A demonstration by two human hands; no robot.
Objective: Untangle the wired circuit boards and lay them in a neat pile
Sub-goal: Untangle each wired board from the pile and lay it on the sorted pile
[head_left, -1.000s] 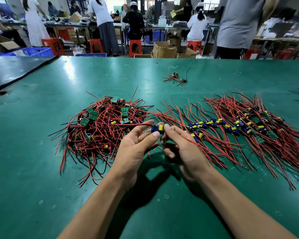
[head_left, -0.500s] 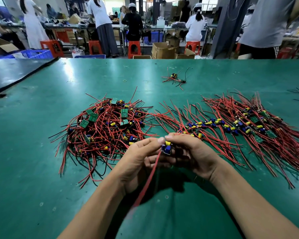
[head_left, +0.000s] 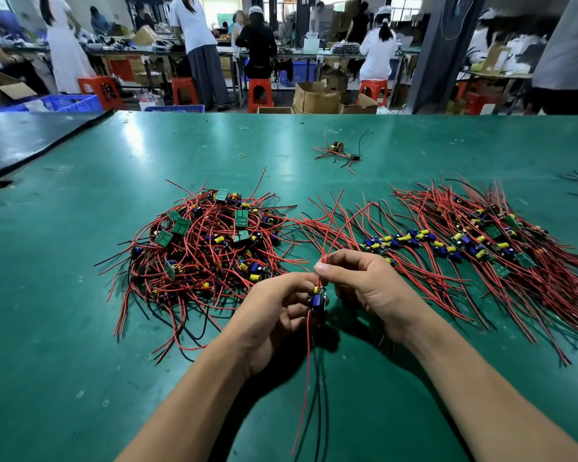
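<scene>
Fingertips of both hands met over one small circuit board (head_left: 317,299), a dark blue block with a yellow cylinder on top. The left hand (head_left: 274,315) pinched the board between thumb and curled fingers. The right hand (head_left: 367,288) pinched its thin, glossy red leads (head_left: 334,221) just above it, and they splayed upward from the pinch. Below the grip, a red lead and black ones (head_left: 309,378) dangled toward the person.

Left of the grip lay one tangled heap (head_left: 207,248) of red and black wire, with flat green boards and yellow and blue parts showing through. Right of it lay one combed-out pile (head_left: 481,241), its wires roughly parallel and its parts lined up in a band. Both rested on the smooth green table (head_left: 80,295). Beyond the grip lay one stray cluster (head_left: 339,151) and one rubber band (head_left: 242,155).

Far behind stood a blue crate (head_left: 64,103) and open cardboard boxes (head_left: 316,98); I could not tell what they held.
</scene>
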